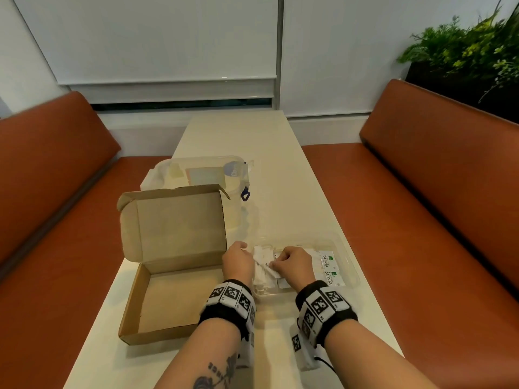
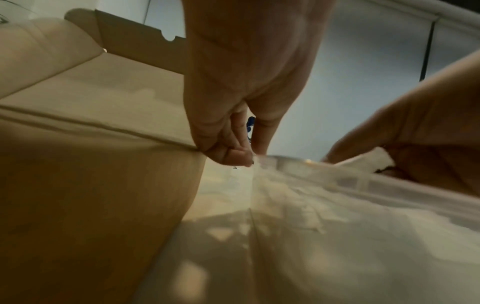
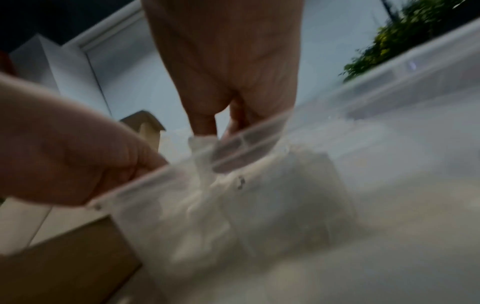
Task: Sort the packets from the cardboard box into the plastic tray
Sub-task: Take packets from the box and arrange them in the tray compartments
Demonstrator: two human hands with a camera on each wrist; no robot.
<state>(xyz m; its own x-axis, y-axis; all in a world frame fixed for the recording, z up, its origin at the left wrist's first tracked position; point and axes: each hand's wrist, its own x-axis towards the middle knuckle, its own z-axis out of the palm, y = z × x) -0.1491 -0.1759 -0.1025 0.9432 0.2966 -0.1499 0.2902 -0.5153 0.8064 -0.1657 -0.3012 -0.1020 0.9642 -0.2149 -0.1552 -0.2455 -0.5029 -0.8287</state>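
Our right hand (image 1: 292,263) pinched a white paper packet (image 1: 271,272) over the clear plastic tray (image 1: 348,262), where other white packets (image 1: 328,266) lay. Our left hand (image 1: 237,261), fingers curled, touched the tray's left edge beside the open brown cardboard box (image 1: 168,290). Both sat on the long cream surface (image 1: 252,136), between orange upholstered benches (image 1: 421,206), white blinds (image 1: 168,37) and green plants (image 1: 463,46) beyond.

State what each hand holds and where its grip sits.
The right hand pinches a white packet near its upper end, over the plastic tray. The left hand sits at the tray's left edge; its hold cannot be told.
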